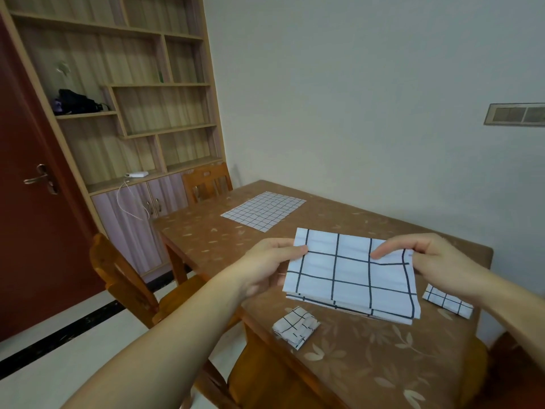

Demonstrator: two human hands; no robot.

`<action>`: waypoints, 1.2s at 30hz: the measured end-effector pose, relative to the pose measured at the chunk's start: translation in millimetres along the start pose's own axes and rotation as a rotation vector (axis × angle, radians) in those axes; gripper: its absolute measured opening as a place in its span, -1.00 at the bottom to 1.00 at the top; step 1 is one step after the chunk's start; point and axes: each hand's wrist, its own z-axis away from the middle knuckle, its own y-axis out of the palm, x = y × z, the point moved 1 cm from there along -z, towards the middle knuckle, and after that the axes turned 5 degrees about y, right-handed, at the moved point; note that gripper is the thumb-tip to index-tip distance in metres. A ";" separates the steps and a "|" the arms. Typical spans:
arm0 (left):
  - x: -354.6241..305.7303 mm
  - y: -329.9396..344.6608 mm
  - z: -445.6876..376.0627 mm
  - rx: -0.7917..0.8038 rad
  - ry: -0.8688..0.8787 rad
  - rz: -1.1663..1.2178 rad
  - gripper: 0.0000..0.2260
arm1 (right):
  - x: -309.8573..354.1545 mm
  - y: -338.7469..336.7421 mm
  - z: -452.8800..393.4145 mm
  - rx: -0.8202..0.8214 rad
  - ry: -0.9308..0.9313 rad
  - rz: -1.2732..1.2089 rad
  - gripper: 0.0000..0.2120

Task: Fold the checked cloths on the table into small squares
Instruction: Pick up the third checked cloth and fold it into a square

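Note:
I hold a white cloth with dark check lines in the air above the brown table; it is folded into several layers. My left hand pinches its upper left edge and my right hand pinches its upper right corner. A small folded checked square lies on the table below the held cloth. Another folded checked piece lies to the right, partly hidden by my right forearm. A flat, spread-out checked cloth lies at the far side of the table.
Wooden chairs stand at the table's left side, far end and near edge. A shelf unit with cupboards and a red door are at the left. A wall runs behind the table.

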 end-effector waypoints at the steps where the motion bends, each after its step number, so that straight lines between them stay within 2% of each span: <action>1: -1.4 -0.4 0.2 -0.013 0.031 -0.046 -0.77 | -0.3 -1.4 0.1 0.037 -0.011 0.039 -0.36; 4: -7.8 0.0 1.7 -0.029 0.135 -0.229 -0.83 | -0.1 -6.1 5.5 0.250 -0.042 0.273 -0.45; 6: -13.8 4.8 3.8 0.006 0.214 -0.350 -0.85 | 4.4 -3.7 9.0 0.308 -0.067 0.360 -0.57; 7: -16.3 9.0 4.0 0.024 0.254 -0.409 -0.86 | 8.6 0.4 9.5 0.265 -0.092 0.325 -0.63; 9: -20.5 18.6 2.8 0.065 0.336 -0.530 -0.88 | 19.2 12.5 7.3 0.074 -0.154 0.164 -0.73; 11: -22.7 28.8 1.7 0.107 0.412 -0.629 -0.89 | 28.0 22.5 2.8 -0.099 -0.184 0.054 -0.76; 14: -23.5 36.7 1.1 0.126 0.478 -0.711 -0.90 | 38.5 29.6 -0.2 -0.168 -0.167 -0.002 -0.94; 17: -24.2 34.6 2.3 0.078 0.485 -0.660 -0.90 | 39.3 28.3 -0.1 -0.183 -0.157 -0.089 -0.88; 21: -24.8 20.7 3.5 -0.057 0.488 -0.496 -0.89 | 35.0 22.3 0.6 -0.275 -0.130 -0.266 -0.93; 25: -21.4 13.5 3.6 -0.168 0.477 -0.349 -0.88 | 28.5 20.5 -0.1 -0.274 -0.083 -0.334 -0.94; 36: -26.1 17.3 9.8 -0.126 0.513 -0.352 -0.87 | 33.1 18.1 5.5 -0.271 -0.094 -0.374 -0.93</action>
